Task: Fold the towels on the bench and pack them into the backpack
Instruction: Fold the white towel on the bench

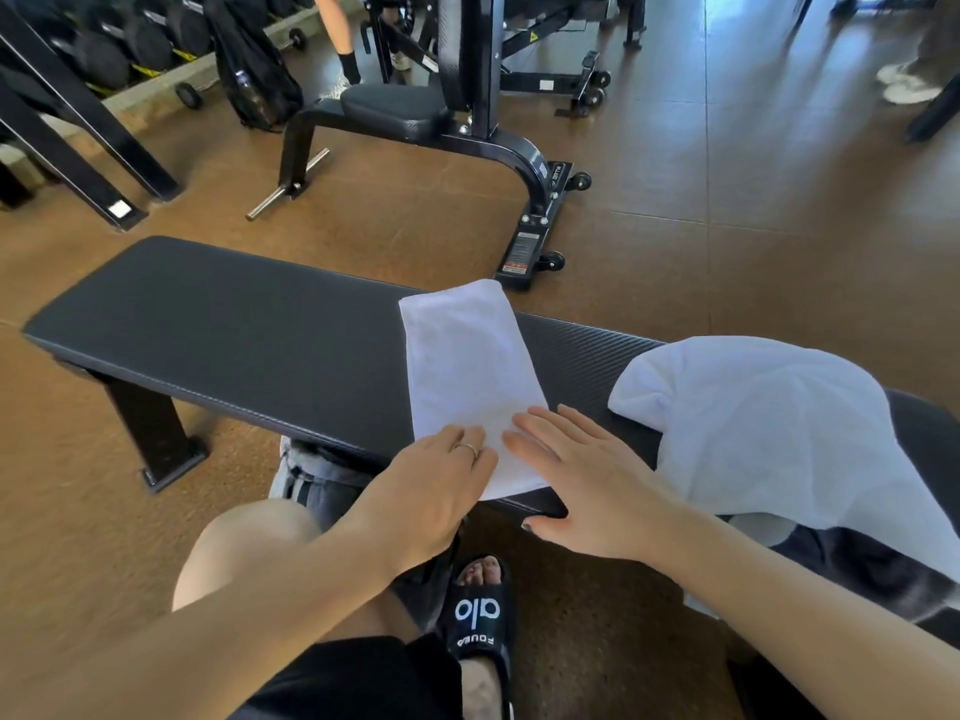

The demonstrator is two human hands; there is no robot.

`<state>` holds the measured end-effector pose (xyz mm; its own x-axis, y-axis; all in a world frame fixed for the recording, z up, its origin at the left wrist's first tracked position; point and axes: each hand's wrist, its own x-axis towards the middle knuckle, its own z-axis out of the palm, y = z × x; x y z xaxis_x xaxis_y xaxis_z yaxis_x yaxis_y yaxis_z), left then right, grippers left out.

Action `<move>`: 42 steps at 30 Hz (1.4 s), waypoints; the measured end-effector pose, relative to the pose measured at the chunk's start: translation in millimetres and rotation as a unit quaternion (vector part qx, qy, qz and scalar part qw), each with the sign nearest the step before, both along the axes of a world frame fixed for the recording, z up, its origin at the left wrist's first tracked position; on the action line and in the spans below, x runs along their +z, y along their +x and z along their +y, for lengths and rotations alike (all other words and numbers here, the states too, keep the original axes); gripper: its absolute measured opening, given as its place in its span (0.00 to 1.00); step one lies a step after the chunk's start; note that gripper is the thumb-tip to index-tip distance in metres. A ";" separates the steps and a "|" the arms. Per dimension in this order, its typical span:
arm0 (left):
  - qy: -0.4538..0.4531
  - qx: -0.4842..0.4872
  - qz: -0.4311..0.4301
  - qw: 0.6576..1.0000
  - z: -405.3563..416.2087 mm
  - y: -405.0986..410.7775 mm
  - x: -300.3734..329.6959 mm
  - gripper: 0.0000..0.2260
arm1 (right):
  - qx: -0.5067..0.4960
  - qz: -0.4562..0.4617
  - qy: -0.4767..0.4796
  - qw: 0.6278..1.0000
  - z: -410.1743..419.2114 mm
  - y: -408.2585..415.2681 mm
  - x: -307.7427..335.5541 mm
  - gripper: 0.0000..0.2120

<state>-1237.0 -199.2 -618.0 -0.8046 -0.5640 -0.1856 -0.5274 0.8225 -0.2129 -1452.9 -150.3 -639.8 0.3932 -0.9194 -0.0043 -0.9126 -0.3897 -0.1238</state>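
Note:
A white towel (465,366), folded into a long strip, lies across the middle of the black padded bench (208,314). My left hand (431,491), with a ring on one finger, presses flat on its near end, fingers apart. Beside it my right hand (576,480) also rests flat on that near end, its thumb at the bench's front edge. A second white towel (769,433) lies loose and crumpled at the right end of the bench, draped over something dark grey (857,563). I cannot tell whether that dark thing is the backpack.
A grey bag or cloth (317,480) sits on the floor under the bench by my knee. Behind the bench stands a black weight machine (467,122) with a seat. A dumbbell rack (104,49) and a black bag (254,70) are at the far left. Another person's legs show at the back.

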 end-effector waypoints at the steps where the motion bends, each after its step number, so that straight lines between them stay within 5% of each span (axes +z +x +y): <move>1: 0.003 0.011 0.003 1.000 2.5 -1.3 0.3 0.26 | -0.003 -0.002 -0.005 1.000 -0.6 1.3 0.3 0.38; 8: -0.052 0.030 -0.036 0.998 11.6 -11.4 1.0 0.28 | -0.025 -0.012 -0.023 0.999 1.6 7.1 -2.8 0.37; 18: 0.086 0.127 0.105 0.983 9.8 5.9 20.5 0.14 | -0.011 -0.008 -0.079 0.997 4.5 7.5 3.6 0.27; 22: 0.130 0.123 0.089 0.980 4.0 19.0 24.6 0.16 | 0.009 -0.054 -0.092 0.994 2.7 5.2 0.2 0.17; 27: 0.165 0.120 0.169 0.964 -2.1 35.4 29.6 0.12 | -0.063 -0.164 -0.073 0.982 -10.7 1.3 4.0 0.08; 30: 0.195 0.162 0.211 0.944 -13.1 40.0 31.5 0.03 | -0.109 -0.213 0.008 0.971 -21.8 0.7 11.6 0.08; 34: 0.251 0.231 0.280 0.897 -28.5 40.6 26.0 0.06 | -0.177 -0.250 0.092 0.948 -35.3 1.9 22.6 0.12; 42: 0.269 0.312 0.333 0.848 -47.5 31.4 18.7 0.08 | -0.269 -0.250 0.064 0.928 -57.1 17.9 8.0 0.17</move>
<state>-1205.6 -246.7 -599.3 -0.4073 -0.8968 -0.1726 -0.7522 0.2222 0.6203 -1435.0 -207.4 -631.9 -0.1397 -0.9879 -0.0676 -0.7868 0.1522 -0.5982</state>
